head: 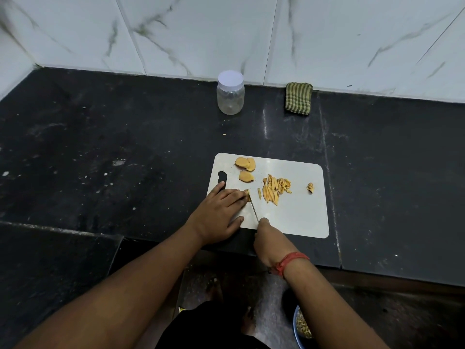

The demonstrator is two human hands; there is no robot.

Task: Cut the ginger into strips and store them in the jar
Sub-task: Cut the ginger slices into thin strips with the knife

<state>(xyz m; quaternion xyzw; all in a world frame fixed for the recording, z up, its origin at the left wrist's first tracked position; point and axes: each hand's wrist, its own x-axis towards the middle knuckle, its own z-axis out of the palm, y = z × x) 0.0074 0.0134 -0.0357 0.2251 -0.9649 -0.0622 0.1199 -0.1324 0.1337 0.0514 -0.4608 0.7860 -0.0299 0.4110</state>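
One small ginger piece (247,195) lies on the cutting board (297,215), pinned under the left hand (219,212); the right hand (264,238) grips the knife (254,210) — keep fingertips curled back, cuts thin and parallel; the handle is hidden; the jar (230,93) stands capped — contents unclear.

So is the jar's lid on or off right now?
On. The white lid sits atop the upright jar by the wall; it looks empty, no ginger inside.
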